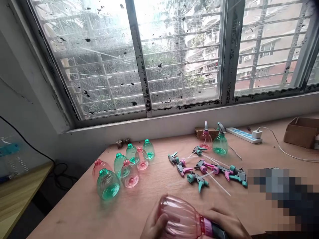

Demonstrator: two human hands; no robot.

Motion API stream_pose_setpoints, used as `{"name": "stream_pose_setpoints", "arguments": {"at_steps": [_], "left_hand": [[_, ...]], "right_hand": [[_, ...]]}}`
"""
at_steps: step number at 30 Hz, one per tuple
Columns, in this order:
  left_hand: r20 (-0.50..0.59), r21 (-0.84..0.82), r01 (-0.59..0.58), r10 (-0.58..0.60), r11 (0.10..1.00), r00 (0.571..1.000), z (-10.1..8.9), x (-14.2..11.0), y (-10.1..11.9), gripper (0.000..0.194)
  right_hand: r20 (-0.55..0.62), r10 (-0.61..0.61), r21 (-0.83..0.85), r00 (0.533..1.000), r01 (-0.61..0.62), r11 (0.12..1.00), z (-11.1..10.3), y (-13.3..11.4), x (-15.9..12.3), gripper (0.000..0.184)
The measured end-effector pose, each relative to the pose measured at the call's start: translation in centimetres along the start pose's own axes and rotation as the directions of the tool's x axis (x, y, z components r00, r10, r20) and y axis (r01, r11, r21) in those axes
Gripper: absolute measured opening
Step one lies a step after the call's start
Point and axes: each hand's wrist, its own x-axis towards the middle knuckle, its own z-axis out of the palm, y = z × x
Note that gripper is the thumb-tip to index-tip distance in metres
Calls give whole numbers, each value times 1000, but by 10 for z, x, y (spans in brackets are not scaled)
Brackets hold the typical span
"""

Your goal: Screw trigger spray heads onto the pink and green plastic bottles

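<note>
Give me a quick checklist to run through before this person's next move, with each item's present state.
1. Left hand holding the pink bottle by its body: ok.
2. Right hand at the pink collar: ok.
3. Collar fully tightened: cannot tell.
4. Held bottle upright: not ok; it is tilted over, neck toward the right hand.
5. Loose spray heads lying on the table: ok.
6. Bottles without heads, at the left, standing upright: ok.

A window with a flaking frame (138, 56) spans the far side. Far right stands a cardboard box (300, 133) — left of it, a white power strip (243, 135) holds a white charger (257, 134). At left, a black cable (32, 146) loops beside a wooden side table (25, 192).
</note>
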Motion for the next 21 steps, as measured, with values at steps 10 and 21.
{"name": "stream_pose_setpoints", "arguments": {"at_steps": [10,21], "left_hand": [[64,225,-280,272,933,960,0,-11,26,87],[-305,257,-119,197,959,932,30,-15,32,56]], "right_hand": [[-4,277,95,961,-275,957,5,-34,8,41],[-103,16,-102,995,-26,994,22,-34,6,31]]}}
